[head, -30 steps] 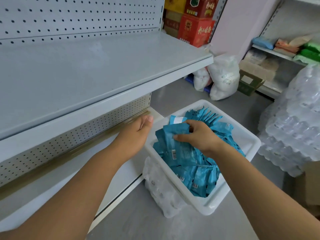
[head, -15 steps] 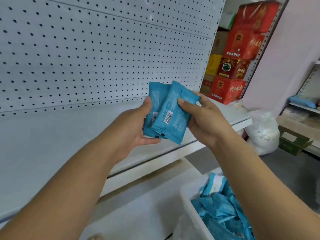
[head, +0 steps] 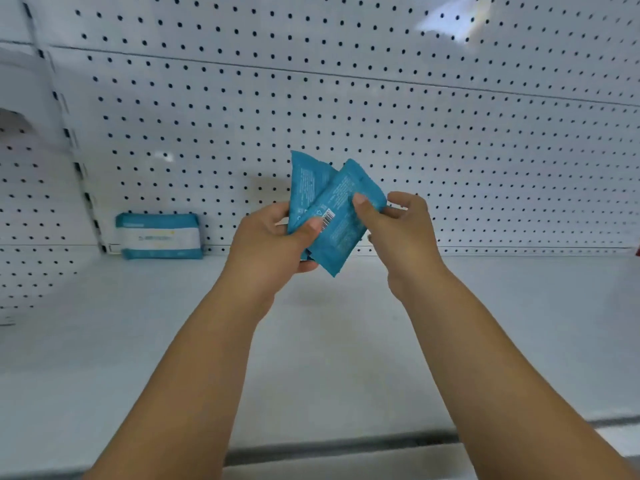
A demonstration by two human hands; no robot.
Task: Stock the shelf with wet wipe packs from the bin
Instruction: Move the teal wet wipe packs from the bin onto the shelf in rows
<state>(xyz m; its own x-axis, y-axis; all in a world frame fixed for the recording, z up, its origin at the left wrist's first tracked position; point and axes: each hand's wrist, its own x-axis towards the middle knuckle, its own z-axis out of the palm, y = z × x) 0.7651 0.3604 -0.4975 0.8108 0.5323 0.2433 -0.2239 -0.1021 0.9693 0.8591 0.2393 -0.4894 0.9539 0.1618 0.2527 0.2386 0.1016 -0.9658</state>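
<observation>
Two blue wet wipe packs are held above the white shelf [head: 346, 341], fanned apart, backs facing me. My left hand [head: 273, 244] grips the lower ends of both, its thumb lying over the barcode of the front pack [head: 341, 220]. The rear pack [head: 304, 181] sticks up behind it, tilted left. My right hand [head: 398, 230] pinches the front pack's right edge between thumb and fingers. One blue and white wipe pack [head: 160, 236] stands on its long edge at the shelf's back left, against the pegboard. The bin is out of view.
A white pegboard back panel [head: 450, 150] rises behind the shelf. A slotted upright [head: 74, 161] runs down at the left. The shelf's front lip [head: 346, 448] crosses the bottom of the view.
My view has swung up and left from the bin to the shelf. Both hands lifted the two packs higher and fanned them apart. The pack standing at the back left came into view.
</observation>
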